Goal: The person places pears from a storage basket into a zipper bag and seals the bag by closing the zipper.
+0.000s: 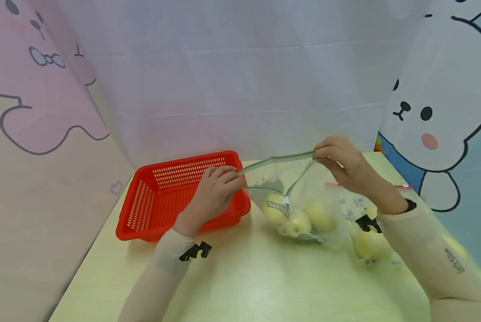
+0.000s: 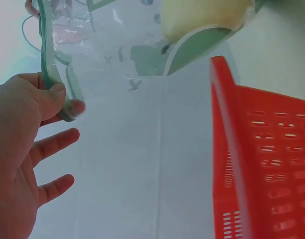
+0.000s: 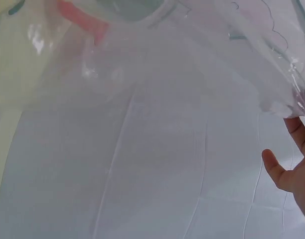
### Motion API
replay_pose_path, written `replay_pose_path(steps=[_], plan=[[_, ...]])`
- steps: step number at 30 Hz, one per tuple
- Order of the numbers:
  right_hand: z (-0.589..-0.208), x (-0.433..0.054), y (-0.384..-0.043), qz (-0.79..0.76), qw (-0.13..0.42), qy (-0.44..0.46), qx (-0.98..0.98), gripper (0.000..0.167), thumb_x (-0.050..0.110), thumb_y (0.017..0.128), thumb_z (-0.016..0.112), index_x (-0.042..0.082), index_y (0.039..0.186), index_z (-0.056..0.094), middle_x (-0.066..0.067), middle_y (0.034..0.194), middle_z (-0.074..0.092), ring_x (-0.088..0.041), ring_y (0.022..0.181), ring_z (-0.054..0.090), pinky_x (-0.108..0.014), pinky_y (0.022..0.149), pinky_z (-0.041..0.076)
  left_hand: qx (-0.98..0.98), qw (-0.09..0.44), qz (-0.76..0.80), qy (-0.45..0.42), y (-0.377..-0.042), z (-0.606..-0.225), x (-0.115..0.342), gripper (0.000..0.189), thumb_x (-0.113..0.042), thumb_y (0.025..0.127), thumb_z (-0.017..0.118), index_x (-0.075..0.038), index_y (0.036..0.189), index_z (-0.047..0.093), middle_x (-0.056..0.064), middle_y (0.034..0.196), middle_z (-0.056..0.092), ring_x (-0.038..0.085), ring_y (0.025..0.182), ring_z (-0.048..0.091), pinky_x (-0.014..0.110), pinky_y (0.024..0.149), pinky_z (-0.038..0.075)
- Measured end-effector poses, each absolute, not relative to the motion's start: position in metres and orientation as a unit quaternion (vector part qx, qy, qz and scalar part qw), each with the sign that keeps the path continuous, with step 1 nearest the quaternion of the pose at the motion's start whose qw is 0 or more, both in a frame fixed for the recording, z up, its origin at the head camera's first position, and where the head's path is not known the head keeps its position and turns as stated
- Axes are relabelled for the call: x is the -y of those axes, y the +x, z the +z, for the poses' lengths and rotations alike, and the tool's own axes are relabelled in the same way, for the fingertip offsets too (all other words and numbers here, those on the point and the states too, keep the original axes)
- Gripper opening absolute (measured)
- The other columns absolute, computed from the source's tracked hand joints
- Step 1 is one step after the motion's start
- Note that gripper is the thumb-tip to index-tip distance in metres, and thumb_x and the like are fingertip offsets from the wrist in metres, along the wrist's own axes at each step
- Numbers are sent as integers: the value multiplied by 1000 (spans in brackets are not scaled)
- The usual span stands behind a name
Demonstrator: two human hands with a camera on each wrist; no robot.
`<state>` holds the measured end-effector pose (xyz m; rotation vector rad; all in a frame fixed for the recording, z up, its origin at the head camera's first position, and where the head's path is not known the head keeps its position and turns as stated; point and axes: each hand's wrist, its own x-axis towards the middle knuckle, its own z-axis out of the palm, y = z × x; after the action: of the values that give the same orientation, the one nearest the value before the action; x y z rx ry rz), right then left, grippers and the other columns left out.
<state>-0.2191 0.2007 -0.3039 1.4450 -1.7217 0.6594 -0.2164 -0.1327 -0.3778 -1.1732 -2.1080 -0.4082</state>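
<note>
Both hands hold a clear zip bag (image 1: 270, 176) by its green-edged mouth, which gapes wide between them. My left hand (image 1: 210, 197) pinches the left end of that edge. In the left wrist view, the thumb and index finger of the left hand (image 2: 23, 134) press the strip while other fingers stand free. At the right end, raised a little higher, my right hand (image 1: 342, 167) pinches the rim; the right wrist view shows part of the right hand (image 3: 294, 172) at the film. Several pale yellow-green round fruits (image 1: 298, 223) lie at the bottom of the bag, close over the table.
A red slotted plastic basket (image 1: 137, 223) stands on the pale table (image 1: 240, 290), behind and beside the left hand. Under the right forearm lies a second clear bag (image 1: 351, 203) with a red zip edge and similar fruit (image 1: 373, 246). A white curtain (image 1: 244, 80) hangs behind the table.
</note>
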Motion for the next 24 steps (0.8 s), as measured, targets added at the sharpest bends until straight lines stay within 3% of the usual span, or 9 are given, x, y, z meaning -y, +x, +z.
replay_pose_path(steps=[7, 17, 24], plan=[[-297, -210, -222, 310, 398, 550, 665, 35, 19, 107, 42, -8, 93, 58, -22, 93, 54, -24, 79, 44, -18, 81, 35, 781, 391, -180, -453, -219, -351, 127, 15, 1, 91, 65, -12, 98, 64, 6, 95, 66, 32, 104, 58, 47, 79, 44], [-297, -219, -223, 374, 351, 527, 677, 38, 21, 107, 40, -12, 91, 53, -4, 108, 56, -7, 101, 50, -18, 86, 38, 753, 442, -175, -456, -223, -317, 122, 15, 1, 94, 57, -12, 99, 62, 9, 87, 58, 35, 100, 53, 49, 72, 39], [-299, -219, -226, 408, 318, 517, 682, 26, 4, 106, 37, -14, 94, 52, -1, 116, 56, -9, 109, 54, -21, 92, 41, 744, 466, -165, -450, -224, -295, 126, 18, 2, 95, 54, -13, 100, 62, 9, 89, 58, 37, 102, 52, 52, 70, 39]])
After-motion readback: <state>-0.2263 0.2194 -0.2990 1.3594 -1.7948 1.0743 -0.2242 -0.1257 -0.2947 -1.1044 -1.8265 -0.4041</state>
